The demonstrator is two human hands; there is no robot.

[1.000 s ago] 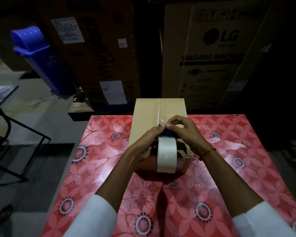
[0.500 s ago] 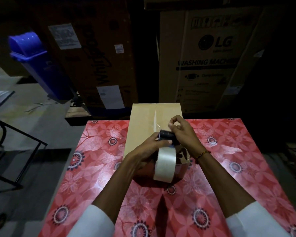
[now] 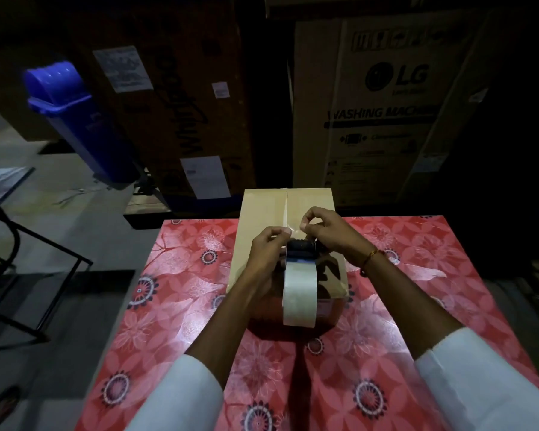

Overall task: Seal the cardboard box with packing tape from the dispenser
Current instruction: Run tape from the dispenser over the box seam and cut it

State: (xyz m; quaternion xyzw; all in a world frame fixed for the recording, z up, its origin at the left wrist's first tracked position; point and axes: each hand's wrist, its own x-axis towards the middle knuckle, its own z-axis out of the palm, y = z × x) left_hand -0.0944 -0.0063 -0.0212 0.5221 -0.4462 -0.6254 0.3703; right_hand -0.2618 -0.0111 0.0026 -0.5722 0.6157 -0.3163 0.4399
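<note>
A plain cardboard box (image 3: 262,219) stands on the table with its two top flaps closed along a centre seam. On its near half rests a tape dispenser (image 3: 302,247) with a roll of clear tape (image 3: 299,293) hanging over the box's front. My left hand (image 3: 266,253) grips the dispenser from the left, thumb and forefinger pinched at its front. My right hand (image 3: 330,231) pinches the loose end of the clear tape just past the dispenser's black roller, over the seam. The tape end itself is barely visible.
The table wears a red floral cloth (image 3: 175,306). Behind it stand large appliance cartons (image 3: 380,113), one printed LG washing machine. A blue bin (image 3: 75,119) leans at the left, and a black metal frame (image 3: 28,244) stands on the floor at the left.
My right hand's fingers have lifted and moved a little farther along the seam with the tape end. My left hand has shifted up on the dispenser. The camera has tilted slightly.
</note>
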